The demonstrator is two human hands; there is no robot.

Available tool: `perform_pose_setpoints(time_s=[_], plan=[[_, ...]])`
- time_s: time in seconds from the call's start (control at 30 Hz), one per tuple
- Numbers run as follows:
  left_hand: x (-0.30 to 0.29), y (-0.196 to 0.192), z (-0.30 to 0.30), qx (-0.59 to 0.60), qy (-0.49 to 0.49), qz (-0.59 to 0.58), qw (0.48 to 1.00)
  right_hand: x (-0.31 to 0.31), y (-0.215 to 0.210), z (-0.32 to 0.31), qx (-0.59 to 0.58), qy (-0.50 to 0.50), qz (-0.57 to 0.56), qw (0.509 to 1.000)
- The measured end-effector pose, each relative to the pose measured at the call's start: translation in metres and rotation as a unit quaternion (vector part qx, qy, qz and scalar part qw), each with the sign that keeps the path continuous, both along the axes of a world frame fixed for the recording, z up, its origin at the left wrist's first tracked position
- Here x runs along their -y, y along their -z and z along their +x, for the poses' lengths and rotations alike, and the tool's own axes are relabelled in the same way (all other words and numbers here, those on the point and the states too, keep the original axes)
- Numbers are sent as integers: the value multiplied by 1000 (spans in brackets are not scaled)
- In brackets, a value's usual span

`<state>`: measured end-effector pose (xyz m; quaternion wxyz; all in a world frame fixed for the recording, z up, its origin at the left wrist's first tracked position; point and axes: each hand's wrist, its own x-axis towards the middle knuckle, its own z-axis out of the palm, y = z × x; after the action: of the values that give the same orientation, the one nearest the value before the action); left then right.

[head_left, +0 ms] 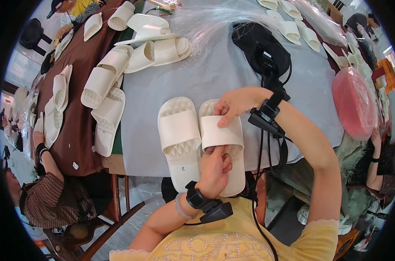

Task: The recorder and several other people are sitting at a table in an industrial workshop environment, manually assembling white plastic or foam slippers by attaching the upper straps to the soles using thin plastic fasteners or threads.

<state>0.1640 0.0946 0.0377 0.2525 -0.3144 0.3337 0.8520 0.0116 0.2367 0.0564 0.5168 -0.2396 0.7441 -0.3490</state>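
Head view, only one up. From where I stand: two off-white slippers side by side on the grey cloth [154, 82] at the person's edge of the table, toes away from them, heels overhanging that edge. Right-side slipper [222, 137] is the one being handled; left-side slipper [180, 128] sits just beside it, left alone.

Right hand [237, 105]: reaches round from the far side, thumb on the band, fingers bent into the toe opening. Grasping the band's front edge.

Left hand [215, 169]: comes in over the heel end, fingertips tucked under the band's rear edge, other fingers curled. Tips hidden, so can't tell if it's gripping the band or only reaching inside.

Both wrists carry black strapped-on units, cable running down the front of the yellow top [245, 226].

Around: more slippers [104, 82] piled to the left, some overlapping; clear plastic [225, 19] heaped at the far side; black cap [258, 48] beyond the right hand, black device lying against it. Pink plastic-wrapped bundle [354, 104] at the right edge. Co-worker [53, 195] seated at the brown cloth [82, 126] on the left, a hand by the slippers there.
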Motion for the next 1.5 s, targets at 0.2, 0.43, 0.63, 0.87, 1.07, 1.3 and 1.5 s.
perform_pose_setpoints(time_s=[0.2,0.43,0.63,0.87,1.07,1.3,1.5], plan=[[22,-29,28,-60,80,-88,991,-12,7,20,31,220,-36,974],[83,-22,40,-228,42,-260,937,-14,-8,52,99,563,-250,781],[96,-16,28,-148,72,-221,961,-4,-8,55,92,629,-392,665],[93,-18,1,-46,39,-134,989,50,-12,18,-161,394,-229,875],[83,6,-7,-101,-33,-114,988,89,-1,5,-263,152,-36,952],[72,12,-7,-139,-18,-147,979,90,3,1,-157,20,-30,987],[70,8,-5,-162,-40,-162,973,86,17,-2,-81,118,-67,987]])
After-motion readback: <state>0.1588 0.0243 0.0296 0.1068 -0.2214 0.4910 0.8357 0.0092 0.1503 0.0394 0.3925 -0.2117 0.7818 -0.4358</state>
